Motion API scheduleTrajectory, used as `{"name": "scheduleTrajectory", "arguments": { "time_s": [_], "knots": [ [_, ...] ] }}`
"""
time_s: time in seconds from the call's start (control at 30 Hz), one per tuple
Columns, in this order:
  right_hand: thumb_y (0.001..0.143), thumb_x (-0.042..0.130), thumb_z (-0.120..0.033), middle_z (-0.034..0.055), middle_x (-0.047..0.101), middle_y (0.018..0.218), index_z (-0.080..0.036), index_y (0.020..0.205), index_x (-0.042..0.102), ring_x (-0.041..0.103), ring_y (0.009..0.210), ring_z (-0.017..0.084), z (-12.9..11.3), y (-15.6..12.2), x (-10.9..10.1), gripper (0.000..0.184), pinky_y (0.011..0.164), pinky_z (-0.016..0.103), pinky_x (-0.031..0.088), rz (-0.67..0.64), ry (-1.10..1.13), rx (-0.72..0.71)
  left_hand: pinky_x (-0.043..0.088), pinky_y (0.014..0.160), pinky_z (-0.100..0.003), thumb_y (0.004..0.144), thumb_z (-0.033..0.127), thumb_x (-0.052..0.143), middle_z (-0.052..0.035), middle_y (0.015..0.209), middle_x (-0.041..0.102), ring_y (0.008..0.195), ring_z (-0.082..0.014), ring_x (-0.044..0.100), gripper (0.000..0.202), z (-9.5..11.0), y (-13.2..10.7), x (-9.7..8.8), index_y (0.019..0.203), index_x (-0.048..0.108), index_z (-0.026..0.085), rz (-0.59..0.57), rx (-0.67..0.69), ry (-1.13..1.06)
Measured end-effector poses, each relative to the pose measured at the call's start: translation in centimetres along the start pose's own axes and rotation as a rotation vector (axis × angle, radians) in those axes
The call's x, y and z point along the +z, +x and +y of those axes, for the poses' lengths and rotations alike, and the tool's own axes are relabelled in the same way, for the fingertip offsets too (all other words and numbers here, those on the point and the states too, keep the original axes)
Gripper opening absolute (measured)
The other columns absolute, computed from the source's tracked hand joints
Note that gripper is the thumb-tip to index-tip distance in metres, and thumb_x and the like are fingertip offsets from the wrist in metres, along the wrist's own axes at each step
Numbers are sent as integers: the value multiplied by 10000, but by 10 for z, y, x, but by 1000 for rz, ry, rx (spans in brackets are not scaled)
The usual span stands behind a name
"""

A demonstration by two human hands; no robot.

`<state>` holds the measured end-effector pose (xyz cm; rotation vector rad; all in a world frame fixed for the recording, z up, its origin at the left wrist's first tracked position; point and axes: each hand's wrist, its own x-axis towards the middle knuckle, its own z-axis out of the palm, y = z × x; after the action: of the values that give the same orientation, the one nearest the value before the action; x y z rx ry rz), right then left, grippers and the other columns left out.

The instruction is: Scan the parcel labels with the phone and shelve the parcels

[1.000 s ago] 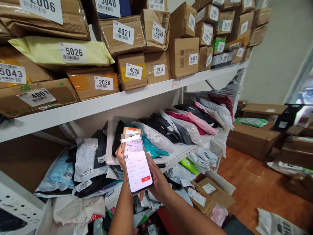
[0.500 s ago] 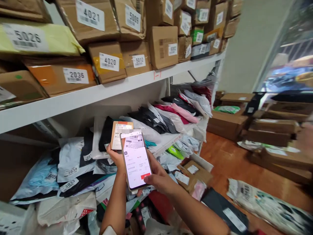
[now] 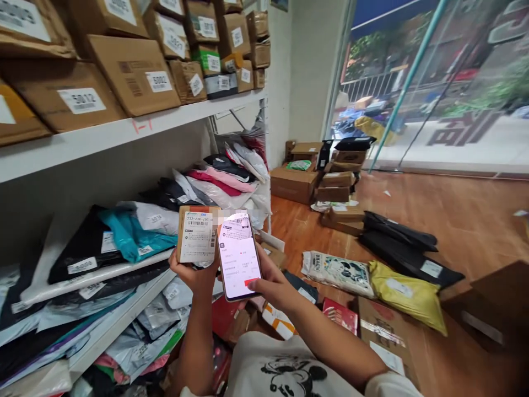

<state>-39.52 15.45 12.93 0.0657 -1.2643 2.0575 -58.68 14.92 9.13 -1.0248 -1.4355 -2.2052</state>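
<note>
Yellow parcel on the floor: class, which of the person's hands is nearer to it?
Right. The right hand, holding the phone, is left of the yellow parcel; the left hand, gripping the small box, is farther left.

Box and phone, held side by side

The box (image 3: 196,234) is small, brown cardboard, and a white label with a barcode and rows of fine print covers almost all of its near face. It stands upright with the label toward the camera, gripped from below by the left hand (image 3: 194,273). The phone (image 3: 239,256) is slim with a pale metal edge. Its lit screen shows a white page with a barcode strip at the top, some lines of text and a red button low down. It stands nearly upright, its top tipped a little to the left, in the right hand (image 3: 268,284), whose thumb lies by the red button. The phone's left edge overlaps the box's right edge, slightly nearer the camera.
</note>
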Motion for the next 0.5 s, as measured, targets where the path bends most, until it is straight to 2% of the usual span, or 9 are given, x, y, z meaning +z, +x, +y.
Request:
{"name": "scheduleTrajectory", "arguments": {
  "time_s": [0.13,0.2,0.27,0.37,0.5],
  "knots": [
    [685,707,-151,72,455,1527,-408,1548,147,688,1011,298,-29,-33,-33,1060,553,351,620,67,-13,6,551,922,-474,460,322,911,-149,1320,472,1173,-287,587,1028,23,-37,35,1287,307,227,16,25,3],
    [705,691,-138,82,523,1466,-398,1548,154,707,943,278,-42,-44,-46,1033,548,352,619,99,-9,-2,549,931,-480,469,325,910,-152,1315,477,1171,-287,591,1016,31,-49,50,1281,309,224,-3,36,-14],
    [726,680,-130,83,588,1392,-391,1548,157,707,965,292,-53,-50,-58,1009,558,364,624,126,1,-6,556,919,-480,465,320,918,-159,1314,475,1170,-292,592,1015,34,-55,63,1275,314,224,-15,55,-22],
    [712,689,-115,63,679,1237,-384,1547,177,716,942,298,-64,-51,-79,1015,539,356,622,173,32,-35,558,912,-490,467,305,924,-164,1306,471,1158,-293,596,1017,28,-56,82,1280,318,220,-30,101,0],
    [680,669,-79,30,710,1116,-373,1537,244,705,721,223,-75,-41,-106,1001,497,336,610,286,10,-95,526,973,-519,473,336,928,-171,1316,452,1196,-303,573,1035,8,-47,112,1292,307,212,-59,170,10]
  ]
}}
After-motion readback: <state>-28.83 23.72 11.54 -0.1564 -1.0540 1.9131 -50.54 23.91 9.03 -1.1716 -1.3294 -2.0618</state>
